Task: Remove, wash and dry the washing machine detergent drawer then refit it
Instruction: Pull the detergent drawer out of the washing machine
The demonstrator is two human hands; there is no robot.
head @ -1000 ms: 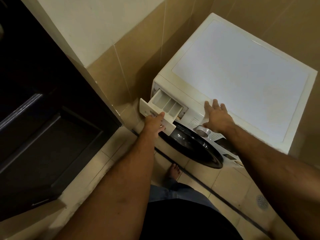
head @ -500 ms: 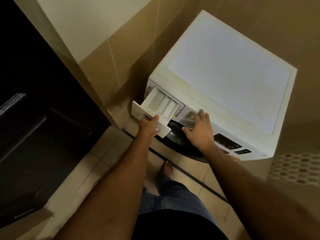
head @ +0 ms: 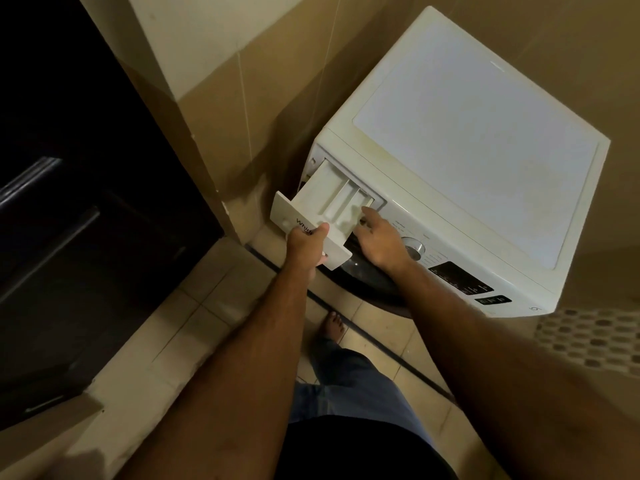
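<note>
Tiled corner: left hand (head: pixel 306 245) grips drawer (head: pixel 332 202), arm outstretched.

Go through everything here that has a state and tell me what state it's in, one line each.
Detergent drawer: pulled partway out, back end in its slot.
Left hand: grips the drawer's front panel.
Right hand: fingers reach into the drawer's rear right corner.
Washing machine door: looks closed, mostly hidden.
Dial: setting unreadable.

The white detergent drawer (head: pixel 329 206) juts half out of the washing machine (head: pixel 467 140), its front panel under my left fingers.
</note>
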